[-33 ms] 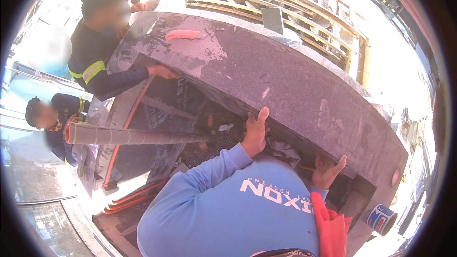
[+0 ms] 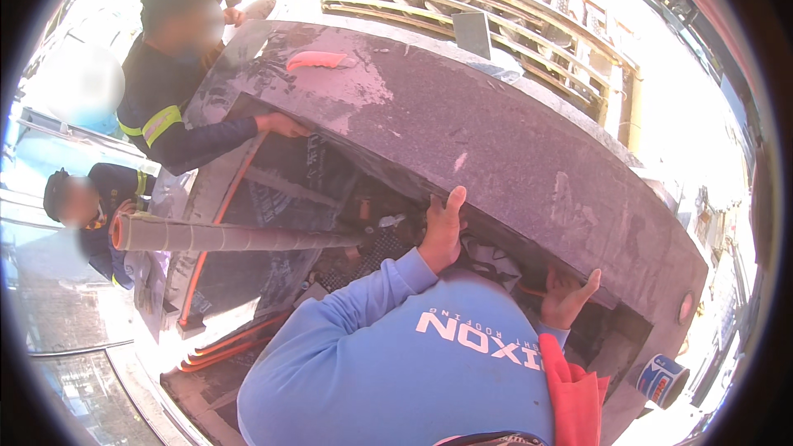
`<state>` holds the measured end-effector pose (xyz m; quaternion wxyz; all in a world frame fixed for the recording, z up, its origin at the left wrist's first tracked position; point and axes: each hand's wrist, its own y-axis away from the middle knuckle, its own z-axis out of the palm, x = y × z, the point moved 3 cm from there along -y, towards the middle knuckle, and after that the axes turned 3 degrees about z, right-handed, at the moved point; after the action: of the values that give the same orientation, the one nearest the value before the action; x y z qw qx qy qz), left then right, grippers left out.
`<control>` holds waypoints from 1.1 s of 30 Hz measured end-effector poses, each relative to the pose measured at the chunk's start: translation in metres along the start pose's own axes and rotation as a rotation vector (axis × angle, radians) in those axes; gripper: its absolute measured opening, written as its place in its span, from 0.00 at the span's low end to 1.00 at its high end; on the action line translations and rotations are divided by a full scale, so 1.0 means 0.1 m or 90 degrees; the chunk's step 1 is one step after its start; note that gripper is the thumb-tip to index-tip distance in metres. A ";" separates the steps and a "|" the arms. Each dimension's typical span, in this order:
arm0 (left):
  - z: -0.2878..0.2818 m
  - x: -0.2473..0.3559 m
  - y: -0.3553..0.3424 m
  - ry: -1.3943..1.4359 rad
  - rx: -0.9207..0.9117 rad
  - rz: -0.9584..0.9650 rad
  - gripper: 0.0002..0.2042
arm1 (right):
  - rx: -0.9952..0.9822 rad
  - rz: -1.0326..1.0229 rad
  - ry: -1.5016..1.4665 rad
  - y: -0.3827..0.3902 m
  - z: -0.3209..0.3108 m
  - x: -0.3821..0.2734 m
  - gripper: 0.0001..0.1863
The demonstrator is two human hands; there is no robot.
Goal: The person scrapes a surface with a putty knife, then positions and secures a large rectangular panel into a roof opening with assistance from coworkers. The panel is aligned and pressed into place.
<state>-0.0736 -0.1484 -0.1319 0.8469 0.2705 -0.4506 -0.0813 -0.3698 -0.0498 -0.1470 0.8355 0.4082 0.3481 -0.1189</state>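
My left hand (image 2: 442, 231) grips the lower edge of a long, curved, dusty dark-grey panel (image 2: 512, 149), thumb upright and fingers curled behind it. Farther right, my right hand (image 2: 566, 297) grips that same edge, thumb out, fingertips partly in shadow. Under the panel is a dark open cavity (image 2: 281, 190) with sheeting and clutter. A long wrapped tube (image 2: 206, 233) with an orange end lies across it, left of my left hand. My blue-sleeved arms and chest fill the lower middle, with a red cloth (image 2: 574, 388) at my right side.
A co-worker (image 2: 165, 58) at upper left has one hand (image 2: 285, 125) on the panel edge; a second person (image 2: 111, 223) is at left. A small pink object (image 2: 314, 60) lies on the panel. Behind are timber racks (image 2: 545, 25); orange hoses (image 2: 219, 355) and a blue-labelled cylinder (image 2: 661, 380) are lower down.
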 end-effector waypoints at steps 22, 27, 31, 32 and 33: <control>-0.08 -0.08 -0.18 0.006 -0.033 -0.004 0.40 | -0.049 -0.036 0.042 0.08 0.23 -0.01 0.60; -0.02 -0.02 -0.11 -0.015 -0.014 0.013 0.38 | -0.023 -0.012 0.021 0.05 0.18 0.00 0.46; -0.06 -0.02 -0.13 -0.010 -0.042 -0.007 0.47 | -0.016 -0.018 0.027 0.07 0.20 0.02 0.46; -0.05 -0.03 -0.13 -0.007 -0.035 -0.007 0.47 | -0.020 -0.018 0.029 0.07 0.20 0.03 0.46; -0.04 -0.03 -0.11 -0.008 -0.028 -0.007 0.47 | -0.034 -0.027 0.029 0.09 0.22 0.01 0.46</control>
<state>-0.0709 -0.1549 -0.1412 0.8495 0.2535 -0.4523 -0.0976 -0.3541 -0.0606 -0.1327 0.8351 0.3812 0.3788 -0.1177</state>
